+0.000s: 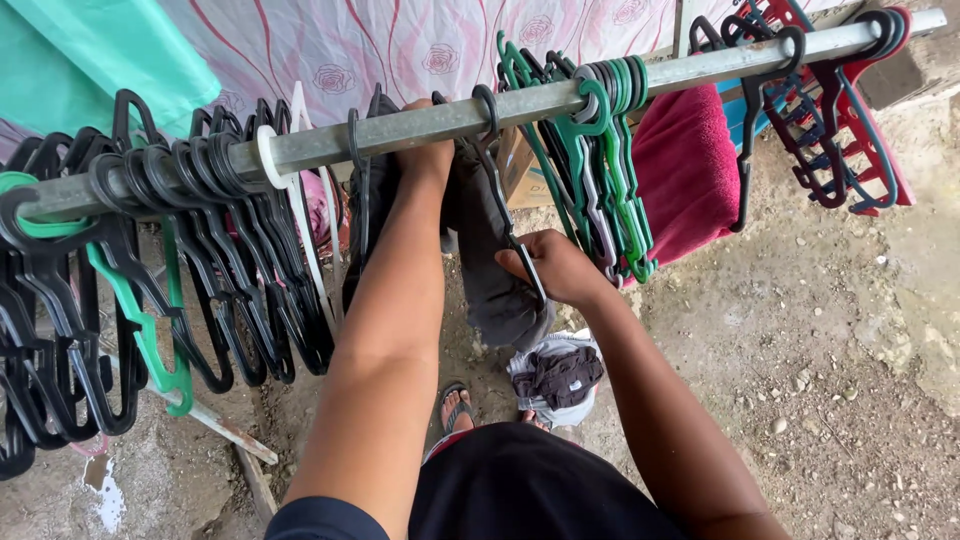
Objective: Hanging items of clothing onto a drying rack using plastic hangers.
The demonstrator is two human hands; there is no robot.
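The right hand (560, 268), just right of the frame's centre, is closed around the lower bar of a black hanger (500, 190) and the edge of the dark grey garment (490, 270) hanging from it. The fingers curl in towards the cloth, and the thumb lies along the hanger's arm. From this hand the hanger runs up and to the left: its long axis is a steep diagonal, and its hook is looped over the metal rail (480, 115) near the top centre. The garment hangs straight down from the hanger, so its long axis is close to vertical, with its bottom edge bunched just left of and below the right hand.

The left hand (428, 150) reaches higher, up at the rail in the upper centre, touching the top of the same garment right beneath the pole. Whether its fingers grip the cloth or only press on it cannot be told, because the fingers are hidden behind the rail. The right hand is the nearer one to the hanger's lower end, and the left is nearer to the hook.

The rail crosses the whole frame, rising slightly from left to right. At the left it carries a crowd of empty black hangers (200, 250). A cluster of green hangers (610, 180) hangs just right of the right hand, with a deep pink towel (690, 170) behind them and red hangers (850, 130) at the upper right. Below, at lower centre, a small pile of clothes (558, 380) lies on the dirt ground near a sandalled foot (458, 408).
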